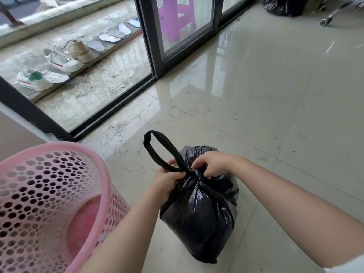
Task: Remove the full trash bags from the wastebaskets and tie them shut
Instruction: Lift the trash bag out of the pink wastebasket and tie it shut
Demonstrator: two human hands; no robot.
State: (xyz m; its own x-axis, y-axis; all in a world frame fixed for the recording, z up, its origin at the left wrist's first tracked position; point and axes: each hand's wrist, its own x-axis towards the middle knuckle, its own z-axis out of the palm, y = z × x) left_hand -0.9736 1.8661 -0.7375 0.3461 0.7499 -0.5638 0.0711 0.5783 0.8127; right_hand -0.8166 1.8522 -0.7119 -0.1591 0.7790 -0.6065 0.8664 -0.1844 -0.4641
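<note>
While the black trash bag (199,209) sits upright on the tiled floor (266,115), both hands work its gathered neck. Left of the bag: pink perforated wastebasket (65,154), standing apart from it, no liner visible inside. Left hand (167,181) grips the bag's neck at the base of a twisted loop (157,148), fingers curled round it. Right hand (211,163) pinches the plastic on the knot's other side, fingers clamped on it. Beyond the bag, far right: second black bag (283,5) on the floor.
</note>
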